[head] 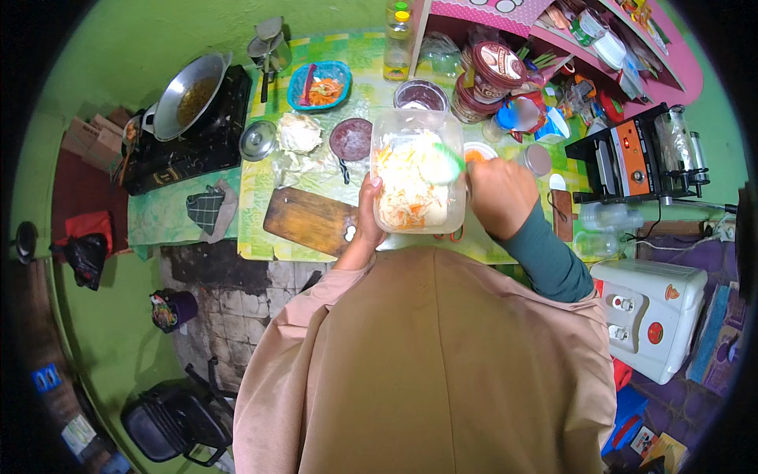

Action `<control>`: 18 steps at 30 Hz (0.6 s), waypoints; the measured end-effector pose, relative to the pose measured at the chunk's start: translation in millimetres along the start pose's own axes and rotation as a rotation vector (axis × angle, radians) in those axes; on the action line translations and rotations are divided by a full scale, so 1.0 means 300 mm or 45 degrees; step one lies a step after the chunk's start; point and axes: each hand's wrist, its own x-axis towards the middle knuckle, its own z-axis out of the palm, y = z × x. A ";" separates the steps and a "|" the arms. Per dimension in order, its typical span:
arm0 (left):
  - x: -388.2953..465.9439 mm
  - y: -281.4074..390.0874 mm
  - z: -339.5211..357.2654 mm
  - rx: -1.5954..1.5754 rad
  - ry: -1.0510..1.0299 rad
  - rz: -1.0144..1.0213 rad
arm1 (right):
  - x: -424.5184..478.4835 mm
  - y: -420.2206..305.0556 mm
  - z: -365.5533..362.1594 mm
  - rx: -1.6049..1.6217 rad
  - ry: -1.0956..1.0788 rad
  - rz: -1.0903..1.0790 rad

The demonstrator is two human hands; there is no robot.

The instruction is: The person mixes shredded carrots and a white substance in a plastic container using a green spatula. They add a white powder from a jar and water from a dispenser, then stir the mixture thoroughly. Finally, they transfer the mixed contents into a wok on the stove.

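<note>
My left hand (370, 210) grips the left side of a clear plastic container (384, 121), its thumb over the rim. The container is tilted towards me above the table's near side. Inside lies a mix of pale and orange shredded food (408, 186). In my right hand (503, 195) is a green spoon-like utensil (447, 163), slightly blurred, its broad head in the shreds. Behind the container, a small white bowl (490, 149) with orange shreds is partly hidden. A wooden cutting board (305, 216) lies left of my left hand, near a pale cabbage-like head (299, 133) on plastic.
A wok (210, 74) sits on a black stove (228, 112) at left. On the table are a blue basket (294, 80), a metal lid (258, 141), a brown round dish (351, 139) and stacked tubs (497, 65). A cup-sealing machine (630, 157) and water dispenser (657, 302) stand right.
</note>
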 end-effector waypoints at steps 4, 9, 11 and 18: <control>-0.013 0.010 0.056 0.118 -0.034 0.115 | 0.045 -0.029 0.064 0.052 0.087 -0.088; 0.014 -0.001 -0.009 0.055 0.074 0.087 | -0.065 -0.059 0.102 0.069 -0.122 -0.224; 0.021 0.005 -0.020 0.062 0.087 0.111 | -0.078 -0.051 0.078 0.004 -0.011 -0.192; 0.009 0.002 -0.001 0.041 0.097 0.123 | -0.014 -0.082 0.065 -0.172 0.161 -0.206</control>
